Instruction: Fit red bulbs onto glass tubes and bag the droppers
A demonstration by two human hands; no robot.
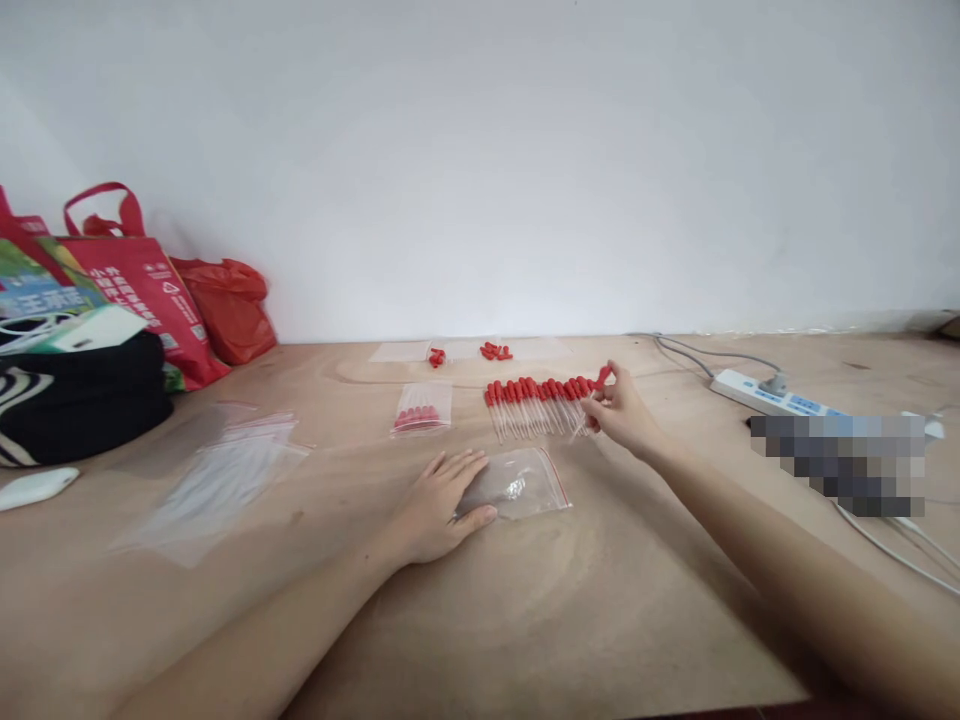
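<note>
My left hand (pixel 446 505) lies with fingers stretched out on the left part of a clear zip-lock bag (pixel 517 482) with a red seal line. At the right end of a row of droppers (pixel 536 400), thin clear tubes with red bulbs, my right hand (pixel 616 405) pinches one dropper (pixel 604 376) by its upper part. The droppers lie side by side, bulbs toward the wall. Left of the row sits another zip-lock bag (pixel 424 395), with several red-bulbed pieces inside. Small red pieces (pixel 496 351) lie farther back, with a second small heap (pixel 436 357) beside them.
Several zip-lock bags (pixel 225 480) lie in a stack on the left. Beyond them are a black bag (pixel 82 390), a red shopping bag (pixel 150 290), a red plastic bag (pixel 229 310) and a white device (pixel 37 488). A power strip (pixel 776 395) with cables lies right, beside a blurred-out patch.
</note>
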